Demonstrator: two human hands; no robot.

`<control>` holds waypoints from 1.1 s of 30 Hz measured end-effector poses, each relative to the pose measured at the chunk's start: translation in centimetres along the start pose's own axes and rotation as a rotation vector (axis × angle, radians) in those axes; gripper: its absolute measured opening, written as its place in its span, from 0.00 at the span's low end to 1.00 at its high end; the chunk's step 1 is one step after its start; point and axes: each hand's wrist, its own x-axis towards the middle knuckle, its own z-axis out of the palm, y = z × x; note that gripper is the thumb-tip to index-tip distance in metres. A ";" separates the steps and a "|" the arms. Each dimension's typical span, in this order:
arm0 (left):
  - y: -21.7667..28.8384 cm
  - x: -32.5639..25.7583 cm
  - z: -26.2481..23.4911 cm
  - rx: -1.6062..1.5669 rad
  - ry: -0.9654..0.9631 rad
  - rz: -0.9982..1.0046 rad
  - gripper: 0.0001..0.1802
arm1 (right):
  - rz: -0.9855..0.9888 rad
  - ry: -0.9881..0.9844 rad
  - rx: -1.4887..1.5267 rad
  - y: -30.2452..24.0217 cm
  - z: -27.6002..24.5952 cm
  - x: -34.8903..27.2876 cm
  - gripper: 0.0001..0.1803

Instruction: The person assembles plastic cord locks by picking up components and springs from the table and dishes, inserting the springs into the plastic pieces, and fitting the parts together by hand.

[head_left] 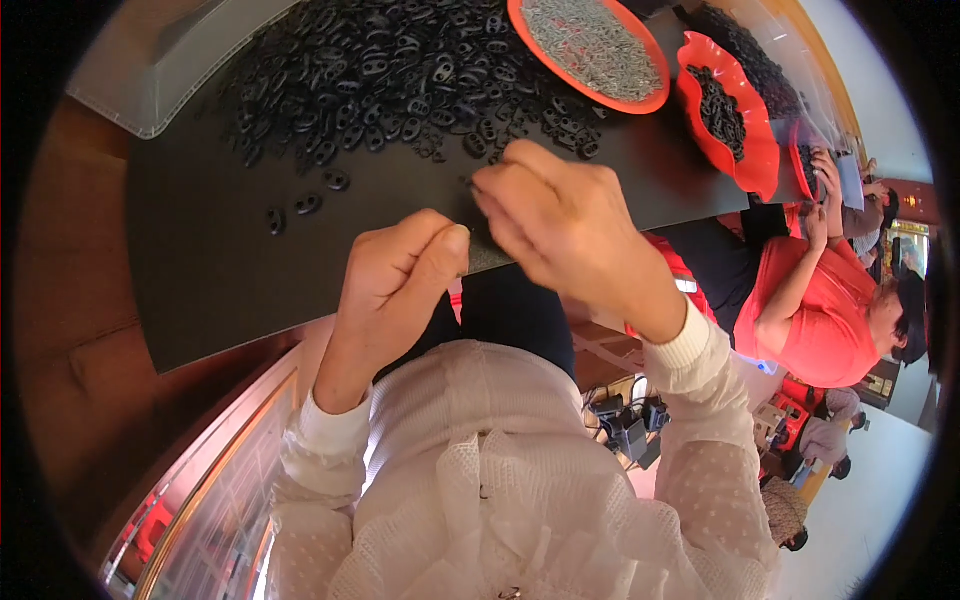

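Note:
My left hand (398, 282) is closed, its thumb pressed against the curled index finger over the table's near edge. Whatever it holds, if anything, is hidden in the fingers. To its right, my right hand (562, 222) is also closed, fingertips pinched just above the table; what lies between them is too small or covered to make out. The two hands are close together but apart. Beyond them spreads a big heap of small black oval pieces (375, 75) with two holes each. A few single oval pieces (308, 203) lie left of my hands.
A red-rimmed plate (655, 98) of small silvery metal parts stands at the far right of the dark table (220, 290). Beside it is a wavy red dish (757, 165) with black pieces. A clear plastic bin (150, 95) stands far left. A person in red (820, 320) works at right.

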 end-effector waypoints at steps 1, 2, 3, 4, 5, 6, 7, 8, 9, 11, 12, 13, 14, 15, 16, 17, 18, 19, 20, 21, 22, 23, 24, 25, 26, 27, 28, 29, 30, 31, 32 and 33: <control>0.0 0.0 -0.1 0.009 0.010 -0.034 0.13 | 0.004 0.008 -0.009 -0.4 -0.3 -0.1 0.11; -0.1 0.1 -0.1 0.019 0.021 -0.068 0.13 | -0.002 0.004 0.006 -1.0 -0.7 -0.1 0.11; -0.3 0.1 0.1 0.022 0.016 -0.065 0.13 | -0.011 -0.002 0.024 -1.4 -0.8 -0.1 0.11; -0.7 0.1 0.2 0.009 0.046 -0.033 0.14 | -0.024 0.011 0.011 -1.6 -0.7 -0.3 0.13; -0.8 0.0 0.3 -0.002 0.078 -0.003 0.14 | -0.024 0.014 0.012 -1.6 -0.7 -0.3 0.13; -0.7 0.0 0.4 0.001 0.078 -0.008 0.14 | -0.041 0.024 0.009 -1.7 -0.6 -0.3 0.10; -0.5 0.2 0.5 -0.017 0.086 -0.031 0.15 | -0.058 0.033 0.009 -1.8 -0.4 -0.4 0.08; -0.4 0.2 0.6 -0.034 0.095 -0.054 0.15 | -0.057 0.033 0.017 -2.0 -0.2 -0.5 0.08; -0.4 0.2 0.6 -0.028 0.099 -0.060 0.15 | -0.046 0.058 0.009 -2.1 0.1 -0.4 0.09; -0.6 0.1 0.7 -0.067 0.162 -0.075 0.14 | -0.036 0.085 0.010 -2.4 0.3 -0.5 0.12; -0.5 0.2 0.6 -0.060 0.166 -0.080 0.14 | -0.018 0.081 0.044 -2.5 0.4 -0.6 0.13; -0.3 0.3 0.5 -0.081 0.163 -0.097 0.12 | 0.001 0.077 0.078 -2.5 0.5 -0.7 0.15; -0.2 0.3 0.5 -0.102 0.159 -0.114 0.11 | 0.000 0.080 0.085 -2.5 0.7 -0.9 0.15; -0.2 0.3 0.5 -0.098 0.161 -0.117 0.11 | 0.057 0.093 0.182 -2.4 1.0 -1.3 0.15; -0.1 0.3 0.6 -0.116 0.161 -0.127 0.09 | 0.114 0.105 0.278 -2.3 1.1 -1.6 0.15; -0.1 0.2 0.6 -0.135 0.160 -0.136 0.07 | 0.114 0.107 0.281 -2.0 0.9 -1.7 0.15; -0.1 0.2 0.6 -0.134 0.160 -0.137 0.07 | 0.130 0.120 0.381 -1.6 0.7 -1.7 0.14; -0.2 0.1 0.6 -0.124 0.147 -0.130 0.06 | 0.146 0.132 0.480 -1.3 0.6 -1.5 0.12; -0.4 0.0 0.6 -0.115 0.134 -0.123 0.06 | 0.146 0.133 0.481 -1.3 0.4 -1.3 0.12; -0.5 -0.1 0.5 -0.115 0.133 -0.124 0.06 | 0.176 0.110 0.515 -1.4 0.2 -1.1 0.10; -0.7 -0.1 0.5 -0.141 0.116 -0.124 0.05 | 0.206 0.087 0.548 -1.5 0.1 -0.9 0.08; -0.9 -0.2 0.5 -0.167 0.099 -0.124 0.04 | 0.206 0.087 0.549 -1.5 0.3 -0.9 0.08; -1.1 -0.1 0.6 -0.166 0.099 -0.123 0.04 | 0.242 0.047 0.509 -1.6 0.6 -0.8 0.07; -1.3 -0.1 0.7 -0.078 0.084 -0.063 0.03 | 0.278 0.006 0.468 -1.7 0.7 -0.8 0.07; -1.3 0.0 0.8 0.009 0.069 -0.003 0.02 | 0.278 0.007 0.467 -1.7 0.8 -0.8 0.07; -1.2 0.0 0.7 0.009 0.067 -0.003 0.02 | 0.285 0.003 0.460 -1.6 0.9 -0.8 0.08; -0.8 0.0 0.6 0.047 0.035 -0.024 0.02 | 0.292 -0.001 0.453 -1.6 1.0 -0.9 0.09; -0.7 0.0 0.5 0.084 0.001 -0.045 0.02 | 0.294 0.000 0.451 -1.5 1.0 -1.0 0.09; -0.8 -0.1 0.3 0.085 0.000 -0.042 0.02 | 0.261 0.009 0.452 -1.5 1.0 -1.0 0.09; -1.2 -0.2 0.1 0.037 -0.004 -0.053 0.03 | 0.228 0.018 0.452 -1.5 1.0 -1.0 0.09; -1.4 -0.3 -0.2 -0.011 -0.009 -0.063 0.04 | 0.228 0.021 0.449 -1.6 1.1 -1.0 0.09; -1.3 -0.3 -0.1 -0.015 -0.017 -0.058 0.04 | 0.175 0.036 0.433 -1.7 1.1 -1.1 0.09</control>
